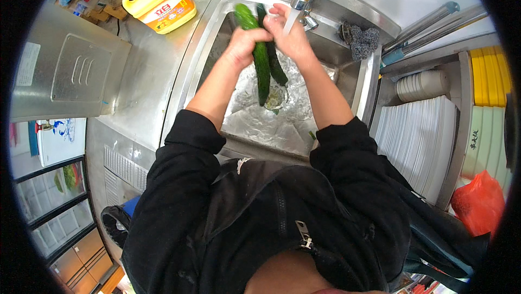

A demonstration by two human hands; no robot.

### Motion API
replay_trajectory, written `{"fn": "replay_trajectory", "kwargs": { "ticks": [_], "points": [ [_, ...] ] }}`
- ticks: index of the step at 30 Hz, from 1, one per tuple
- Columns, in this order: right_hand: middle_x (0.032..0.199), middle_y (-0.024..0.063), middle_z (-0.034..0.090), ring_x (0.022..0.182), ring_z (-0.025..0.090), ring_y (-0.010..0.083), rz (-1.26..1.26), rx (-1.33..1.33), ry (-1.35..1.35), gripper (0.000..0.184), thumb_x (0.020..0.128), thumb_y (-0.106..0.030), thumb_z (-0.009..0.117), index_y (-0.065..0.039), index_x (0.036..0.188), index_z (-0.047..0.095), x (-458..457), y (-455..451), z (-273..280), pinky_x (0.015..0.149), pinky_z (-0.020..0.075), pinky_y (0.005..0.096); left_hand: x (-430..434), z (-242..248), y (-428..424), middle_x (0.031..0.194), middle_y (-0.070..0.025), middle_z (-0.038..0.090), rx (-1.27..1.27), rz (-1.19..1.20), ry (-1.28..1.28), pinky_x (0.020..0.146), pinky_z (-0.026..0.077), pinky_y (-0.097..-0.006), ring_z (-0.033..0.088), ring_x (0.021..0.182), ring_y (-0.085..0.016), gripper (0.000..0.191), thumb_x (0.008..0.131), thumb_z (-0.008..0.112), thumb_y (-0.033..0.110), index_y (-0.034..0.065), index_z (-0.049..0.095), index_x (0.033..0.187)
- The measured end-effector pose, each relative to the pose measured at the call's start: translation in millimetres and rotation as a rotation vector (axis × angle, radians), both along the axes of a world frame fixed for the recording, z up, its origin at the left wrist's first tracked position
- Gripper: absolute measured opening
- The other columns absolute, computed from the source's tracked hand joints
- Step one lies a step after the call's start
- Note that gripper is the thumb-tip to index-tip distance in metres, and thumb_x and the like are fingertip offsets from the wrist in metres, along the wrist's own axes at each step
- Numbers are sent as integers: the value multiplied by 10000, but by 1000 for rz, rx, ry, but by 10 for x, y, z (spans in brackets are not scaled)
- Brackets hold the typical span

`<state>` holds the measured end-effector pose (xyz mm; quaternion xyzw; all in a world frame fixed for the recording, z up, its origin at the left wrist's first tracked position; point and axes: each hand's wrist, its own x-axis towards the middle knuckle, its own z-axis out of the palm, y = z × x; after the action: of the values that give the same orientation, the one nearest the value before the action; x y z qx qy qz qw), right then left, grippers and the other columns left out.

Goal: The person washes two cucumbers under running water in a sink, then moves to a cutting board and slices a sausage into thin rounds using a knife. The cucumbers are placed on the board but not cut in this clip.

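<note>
Over the stainless-steel sink, my left hand is wrapped around a bright green cucumber, its thumb reaching across to the right. A second, darker cucumber lies alongside, slanting down towards the drain. My right hand is beside its upper part with the fingers partly curled and blurred. Whether it grips that cucumber I cannot tell. From the metal faucet, running water falls onto my right hand. The sink floor is wet, and the drain strainer holds green scraps.
A yellow detergent jug stands on the steel counter at left. Steel-wool scourers hang over the sink's right rim. Stacked white trays, bowls and a red plastic bag are at right.
</note>
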<state>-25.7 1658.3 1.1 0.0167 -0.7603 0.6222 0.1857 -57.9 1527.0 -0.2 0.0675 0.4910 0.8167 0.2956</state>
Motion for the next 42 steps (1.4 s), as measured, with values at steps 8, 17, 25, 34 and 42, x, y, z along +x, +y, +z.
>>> {"fn": "replay_trajectory", "kwargs": {
  "ticks": [8, 17, 25, 34, 42],
  "points": [
    [1225, 187, 537, 1151, 522, 309, 216, 231, -308, 969, 597, -239, 803, -30, 1411, 319, 561, -30, -521, 995, 399, 370, -365, 72, -146, 934, -122, 589, 187, 203, -246, 844, 472, -445, 577, 891, -306, 345, 755, 628, 48, 54, 543, 1090],
    [952, 90, 624, 883, 605, 184, 578, -523, -540, 475, 619, -58, 677, 10, 1077, 569, 549, 218, -504, 806, 475, 319, 177, -128, 135, 1168, -114, 496, -279, 203, 108, 913, 453, -387, 513, 1073, -244, 801, 736, 799, 205, 37, 283, 1325],
    [1110, 148, 601, 983, 613, 303, 117, 273, -204, 746, 679, -268, 754, -1, 1283, 406, 678, -13, -588, 853, 476, 393, 167, -311, 204, 929, -123, 591, -174, 304, 21, 763, 528, -387, 624, 819, -259, 460, 669, 677, -52, -12, 497, 1090],
    [1182, 189, 568, 1027, 608, 319, 729, -975, -707, 502, 905, -210, 586, -25, 1331, 394, 864, 155, -599, 766, 548, 479, -36, -210, -154, 1143, -211, 582, 324, -72, -111, 929, 478, -439, 588, 1008, -316, 586, 713, 591, 99, -49, 459, 1264],
    [1039, 161, 596, 857, 654, 294, 700, -1165, -495, 428, 847, -104, 650, -26, 1223, 461, 1024, -152, -580, 696, 570, 436, 66, -163, -106, 1175, -156, 579, 372, -108, -86, 862, 498, -412, 586, 1005, -284, 547, 774, 633, 152, -13, 457, 1266]
  ]
}}
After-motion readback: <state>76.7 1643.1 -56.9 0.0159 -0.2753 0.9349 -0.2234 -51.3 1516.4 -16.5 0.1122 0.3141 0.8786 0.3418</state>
